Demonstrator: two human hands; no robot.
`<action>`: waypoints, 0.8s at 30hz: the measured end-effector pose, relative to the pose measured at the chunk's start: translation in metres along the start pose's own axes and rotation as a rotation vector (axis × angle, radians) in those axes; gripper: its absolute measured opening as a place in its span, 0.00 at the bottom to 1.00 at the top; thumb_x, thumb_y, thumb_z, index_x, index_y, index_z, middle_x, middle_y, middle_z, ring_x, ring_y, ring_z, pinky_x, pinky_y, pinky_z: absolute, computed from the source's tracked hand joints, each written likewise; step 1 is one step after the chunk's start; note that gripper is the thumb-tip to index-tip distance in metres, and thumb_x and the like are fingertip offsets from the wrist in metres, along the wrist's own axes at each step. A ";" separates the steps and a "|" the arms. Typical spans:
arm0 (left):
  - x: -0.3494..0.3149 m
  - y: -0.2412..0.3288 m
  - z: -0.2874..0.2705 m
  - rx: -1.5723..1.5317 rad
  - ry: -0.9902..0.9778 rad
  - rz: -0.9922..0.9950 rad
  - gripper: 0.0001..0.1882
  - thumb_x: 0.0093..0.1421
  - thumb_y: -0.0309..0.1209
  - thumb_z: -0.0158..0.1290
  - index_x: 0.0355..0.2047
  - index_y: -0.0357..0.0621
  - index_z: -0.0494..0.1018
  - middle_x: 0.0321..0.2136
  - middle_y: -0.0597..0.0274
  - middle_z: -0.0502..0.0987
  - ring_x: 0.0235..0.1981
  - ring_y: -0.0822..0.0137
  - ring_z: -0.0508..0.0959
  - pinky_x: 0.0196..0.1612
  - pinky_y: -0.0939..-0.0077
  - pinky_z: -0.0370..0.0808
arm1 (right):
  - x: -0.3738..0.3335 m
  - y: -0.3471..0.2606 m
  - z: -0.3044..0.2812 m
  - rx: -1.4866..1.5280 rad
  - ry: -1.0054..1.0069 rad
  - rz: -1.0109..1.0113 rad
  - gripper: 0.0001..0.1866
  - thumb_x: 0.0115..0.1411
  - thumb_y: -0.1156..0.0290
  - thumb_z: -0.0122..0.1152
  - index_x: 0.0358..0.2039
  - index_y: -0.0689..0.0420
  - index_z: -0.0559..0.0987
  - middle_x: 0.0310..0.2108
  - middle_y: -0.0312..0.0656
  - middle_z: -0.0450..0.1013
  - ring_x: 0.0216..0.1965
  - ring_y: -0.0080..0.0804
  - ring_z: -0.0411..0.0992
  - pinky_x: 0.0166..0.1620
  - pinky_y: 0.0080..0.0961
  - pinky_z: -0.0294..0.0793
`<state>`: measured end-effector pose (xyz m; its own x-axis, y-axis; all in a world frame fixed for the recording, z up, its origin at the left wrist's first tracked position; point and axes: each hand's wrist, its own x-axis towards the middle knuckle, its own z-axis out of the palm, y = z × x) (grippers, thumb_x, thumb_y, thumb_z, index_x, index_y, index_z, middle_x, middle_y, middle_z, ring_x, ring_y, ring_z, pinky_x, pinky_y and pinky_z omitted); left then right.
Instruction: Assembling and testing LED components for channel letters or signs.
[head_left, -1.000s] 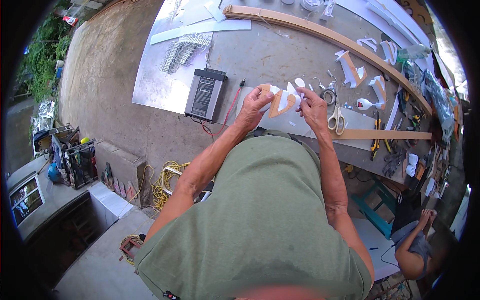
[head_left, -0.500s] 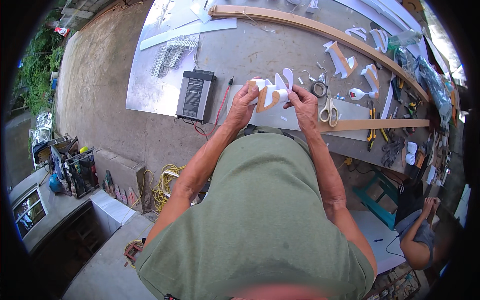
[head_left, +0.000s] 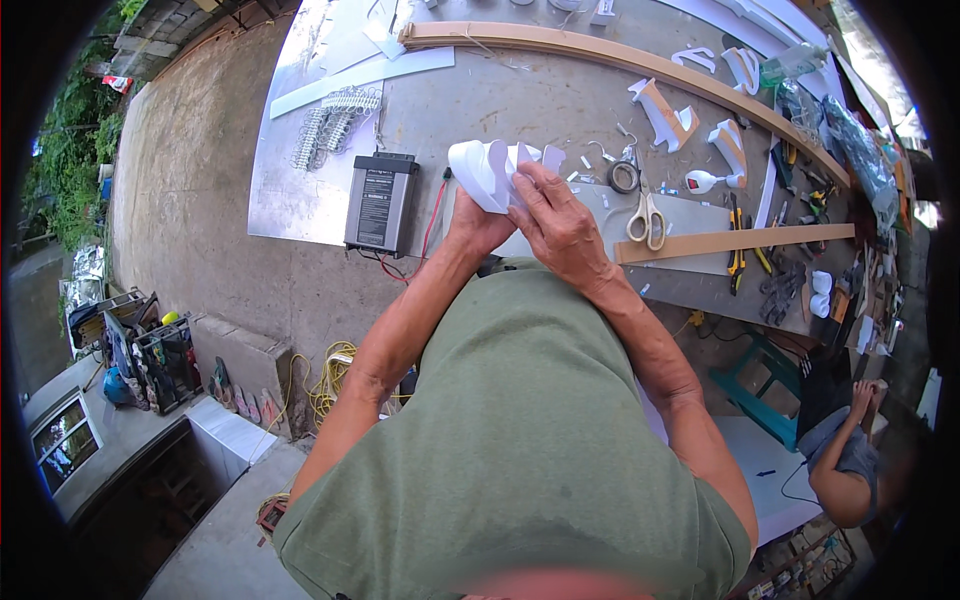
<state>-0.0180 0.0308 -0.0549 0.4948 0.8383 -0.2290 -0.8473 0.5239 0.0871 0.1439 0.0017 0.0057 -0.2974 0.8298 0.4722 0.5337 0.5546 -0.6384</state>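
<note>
In front of my chest, over the near edge of the workbench, I hold a white plastic letter shape with curved side walls. My left hand cups it from below and the left, its fingers mostly hidden behind the piece. Across its right side lies my right hand, fingers bent and pressed to the white edge. To the right on the bench are cream-handled scissors, a roll of black tape and a small white bottle with a red mark.
A grey power supply box with a red lead stands left of my hands, near strings of small modules. Long brown strips cross the bench. More letter shapes lie right. A green stool and a seated person are lower right.
The letter has been turned, so its white walls face up instead of the brown-covered face. My right hand has moved left across it, and both hands are closer together.
</note>
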 end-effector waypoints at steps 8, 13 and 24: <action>-0.003 -0.001 -0.005 -0.071 0.103 -0.034 0.27 0.74 0.53 0.39 0.58 0.49 0.73 0.56 0.57 0.77 0.57 0.56 0.77 0.62 0.50 0.74 | 0.006 -0.009 -0.020 -0.209 -0.192 -0.006 0.30 0.51 0.71 0.74 0.56 0.60 0.78 0.60 0.51 0.68 0.60 0.48 0.68 0.61 0.49 0.68; -0.003 -0.001 -0.002 -0.039 0.118 -0.149 0.27 0.74 0.54 0.39 0.60 0.51 0.71 0.56 0.58 0.77 0.55 0.54 0.79 0.51 0.48 0.83 | 0.003 0.014 -0.020 -0.024 -0.172 0.016 0.34 0.49 0.66 0.77 0.59 0.47 0.78 0.66 0.52 0.65 0.66 0.54 0.62 0.67 0.50 0.62; 0.000 -0.006 -0.009 0.034 0.100 -0.168 0.22 0.75 0.49 0.41 0.58 0.52 0.73 0.52 0.62 0.80 0.51 0.61 0.82 0.48 0.58 0.86 | -0.004 0.021 -0.024 0.140 -0.100 0.114 0.38 0.48 0.69 0.74 0.62 0.56 0.75 0.64 0.50 0.68 0.64 0.51 0.65 0.68 0.44 0.64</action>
<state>-0.0149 0.0266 -0.0637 0.6059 0.7202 -0.3379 -0.7464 0.6616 0.0717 0.1755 0.0090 0.0053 -0.3219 0.8860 0.3339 0.4554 0.4540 -0.7658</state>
